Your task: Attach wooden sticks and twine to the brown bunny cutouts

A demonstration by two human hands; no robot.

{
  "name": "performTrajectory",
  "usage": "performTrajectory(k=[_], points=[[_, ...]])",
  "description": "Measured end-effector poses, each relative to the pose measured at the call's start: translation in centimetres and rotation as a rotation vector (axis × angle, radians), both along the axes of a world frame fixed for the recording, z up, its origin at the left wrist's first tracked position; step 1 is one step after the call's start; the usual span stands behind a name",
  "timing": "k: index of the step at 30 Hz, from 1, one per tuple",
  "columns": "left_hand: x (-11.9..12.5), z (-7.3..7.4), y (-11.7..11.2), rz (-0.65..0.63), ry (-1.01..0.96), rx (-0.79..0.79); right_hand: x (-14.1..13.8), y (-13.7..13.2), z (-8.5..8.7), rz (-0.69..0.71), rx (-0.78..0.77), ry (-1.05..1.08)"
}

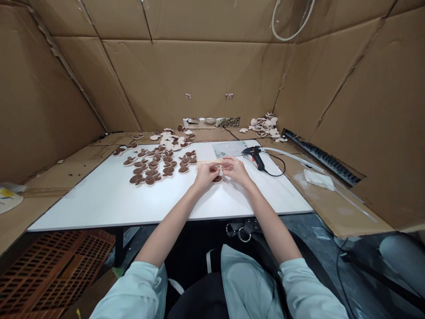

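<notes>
Near the middle of the white board, my left hand (206,173) and my right hand (234,171) come together with fingertips pinched. What lies between the fingertips is too small and covered to make out. A round brown piece with a pale edge (217,179) shows just below them, partly hidden by my fingers. Thin pale sticks (203,162) lie behind my hands, reaching out to the left. Several brown-faced, ear-shaped pieces (152,164) are spread on the board left of my hands. A black glue gun (256,157) rests to the right, its cord looped beside it.
The white board (109,208) has cardboard walls (212,75) on three sides. More pale pieces are heaped at the back left (171,141) and back right (265,125). A white tissue (319,179) lies on the right ledge. An orange crate (56,270) stands below left.
</notes>
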State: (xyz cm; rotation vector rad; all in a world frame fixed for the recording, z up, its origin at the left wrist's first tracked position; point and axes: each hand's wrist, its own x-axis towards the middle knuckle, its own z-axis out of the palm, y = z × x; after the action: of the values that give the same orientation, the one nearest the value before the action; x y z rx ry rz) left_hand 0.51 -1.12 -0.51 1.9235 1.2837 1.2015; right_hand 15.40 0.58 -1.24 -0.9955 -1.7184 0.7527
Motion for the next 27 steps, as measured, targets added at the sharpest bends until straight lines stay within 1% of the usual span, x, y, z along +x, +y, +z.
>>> performTrajectory(k=[5, 7, 10, 12, 14, 16, 18, 20, 23, 25, 27], points=[[-0.17, -0.1, 0.15, -0.039, 0.067, 0.018, -0.1, -0.09, 0.06, 0.046, 0.051, -0.083], [-0.16, 0.03, 0.09, -0.053, 0.097, 0.007, -0.13, -0.2, 0.16, 0.042, 0.09, -0.124], [-0.12, 0.27, -0.05, -0.038, 0.142, 0.001, -0.14, -0.3, 0.18, 0.018, 0.123, -0.168], [-0.1, 0.31, -0.03, -0.031, 0.137, -0.008, -0.11, -0.23, 0.06, 0.018, 0.142, -0.179], [-0.11, 0.23, 0.09, -0.032, 0.08, -0.039, -0.06, -0.03, -0.15, 0.012, 0.165, -0.189], [-0.16, 0.09, 0.26, -0.032, 0.011, -0.08, 0.01, 0.23, -0.36, -0.003, 0.177, -0.208], [-0.23, -0.01, 0.36, -0.027, -0.012, -0.092, 0.07, 0.45, -0.49, -0.017, 0.188, -0.24], [-0.24, -0.03, 0.37, -0.014, -0.001, -0.076, 0.12, 0.56, -0.52, -0.044, 0.228, -0.298], [-0.11, 0.01, 0.31, 0.02, 0.022, -0.065, 0.15, 0.52, -0.44, -0.115, 0.334, -0.407], [0.04, 0.01, 0.32, 0.051, 0.062, -0.053, 0.14, 0.48, -0.39, -0.156, 0.385, -0.471], [0.17, -0.03, 0.38, 0.074, 0.126, -0.018, 0.13, 0.48, -0.39, -0.185, 0.405, -0.529]])
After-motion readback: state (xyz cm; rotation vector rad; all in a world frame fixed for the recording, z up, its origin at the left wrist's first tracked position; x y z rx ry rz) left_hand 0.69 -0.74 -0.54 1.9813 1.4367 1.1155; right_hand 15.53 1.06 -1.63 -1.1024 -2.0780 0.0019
